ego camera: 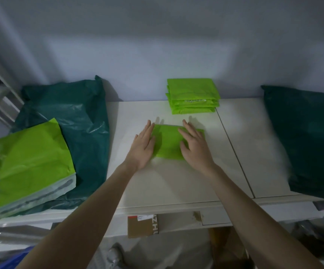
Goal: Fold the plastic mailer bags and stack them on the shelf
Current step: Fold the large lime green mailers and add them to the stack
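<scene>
Far left: dark green plastic bag (75,117) spread over the left part of the white desk (176,183), rumpled, rear corner standing up against the wall. On top of it, toward the near-left edge: unfolded lime-green mailer bag (31,162), lying flat, pale adhesive strip along its near end. Centre of desk: folded lime-green mailer bag (168,141), small rectangle, lying flat between and under both hands. Left hand (144,145) flat, fingers straight and together, palm down, pressing on the left edge of the folded bag; gripping nothing. Right hand (195,145) flat likewise, fingers extended and slightly spread, pressing on the right part of the same bag; nothing gripped. Both forearms bare, entering from the bottom of the frame. Behind the hands, against the wall: stack of folded lime-green mailer bags (193,96), several layers, edges roughly aligned, apart from the bag under the hands. Seam line in the desk surface just right of the right hand. Far right: second dark green bag (304,138), bulky, resting on the right end of the desk. Below the front edge of the desk: brown cardboard box (142,226), lettering on it not legible.
</scene>
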{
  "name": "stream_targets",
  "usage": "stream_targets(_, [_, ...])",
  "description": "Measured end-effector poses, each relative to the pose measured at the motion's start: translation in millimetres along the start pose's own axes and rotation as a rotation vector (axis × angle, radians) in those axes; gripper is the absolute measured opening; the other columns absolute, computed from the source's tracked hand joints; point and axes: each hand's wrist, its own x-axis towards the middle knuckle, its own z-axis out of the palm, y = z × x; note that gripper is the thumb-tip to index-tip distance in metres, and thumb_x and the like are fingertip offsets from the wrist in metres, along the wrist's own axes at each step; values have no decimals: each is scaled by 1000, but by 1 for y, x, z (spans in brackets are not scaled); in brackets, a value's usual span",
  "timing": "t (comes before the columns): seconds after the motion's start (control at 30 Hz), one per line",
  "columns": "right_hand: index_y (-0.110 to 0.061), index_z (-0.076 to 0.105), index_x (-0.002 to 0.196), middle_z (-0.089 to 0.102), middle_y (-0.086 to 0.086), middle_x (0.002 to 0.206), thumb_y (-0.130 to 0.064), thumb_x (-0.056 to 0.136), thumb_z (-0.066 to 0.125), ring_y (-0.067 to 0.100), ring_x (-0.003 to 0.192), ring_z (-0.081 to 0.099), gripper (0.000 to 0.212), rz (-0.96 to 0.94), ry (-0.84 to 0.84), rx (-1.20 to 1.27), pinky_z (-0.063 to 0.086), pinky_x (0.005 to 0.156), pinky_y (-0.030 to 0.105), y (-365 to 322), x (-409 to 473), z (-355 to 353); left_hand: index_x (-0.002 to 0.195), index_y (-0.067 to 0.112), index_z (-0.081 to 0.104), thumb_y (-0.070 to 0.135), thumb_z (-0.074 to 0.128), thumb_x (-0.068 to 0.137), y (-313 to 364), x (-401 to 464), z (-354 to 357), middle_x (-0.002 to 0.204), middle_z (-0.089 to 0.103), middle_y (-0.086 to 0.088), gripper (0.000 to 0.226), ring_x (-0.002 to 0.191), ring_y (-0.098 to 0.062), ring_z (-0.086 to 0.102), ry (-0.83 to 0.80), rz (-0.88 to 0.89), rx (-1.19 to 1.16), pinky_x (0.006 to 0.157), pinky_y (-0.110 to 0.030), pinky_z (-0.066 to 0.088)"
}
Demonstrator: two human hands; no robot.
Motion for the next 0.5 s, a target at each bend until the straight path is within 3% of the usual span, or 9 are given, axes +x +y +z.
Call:
stream_targets(0.07, [-4,51,131,37,8,149,-17,88,37,24,138,34,48,-36,64,-54,26,111,42,-14,-10,4,146,14,31,33,18,92,-2,-14,-5,154,26,-2,59,140,-19,27,62,55,145,113,-31,19])
stream_targets(0.17, [-7,63,118,60,8,126,-27,81,34,25,111,58,51,-93,128,-219,49,85,34,-36,-27,16,140,16,42,39,10,77,-4,-36,-8,143,40,-1,74,126,-22,40,74,88,371,98,-35,32])
stream_targets(0.27, [-10,66,112,65,2,117,-32,79,37,22,99,61,49,-111,104,-346,50,71,29,-55,-39,29,139,18,43,37,13,78,-5,-54,-5,141,42,0,71,125,-23,42,40,137,505,94,-36,34])
stream_targets(0.5, [-12,69,105,67,-4,99,-32,77,36,19,84,61,48,-8,36,-423,49,68,30,-65,-46,46,147,29,22,47,-2,75,-1,-60,8,153,25,12,79,137,-14,27,-99,90,614,106,-33,25])
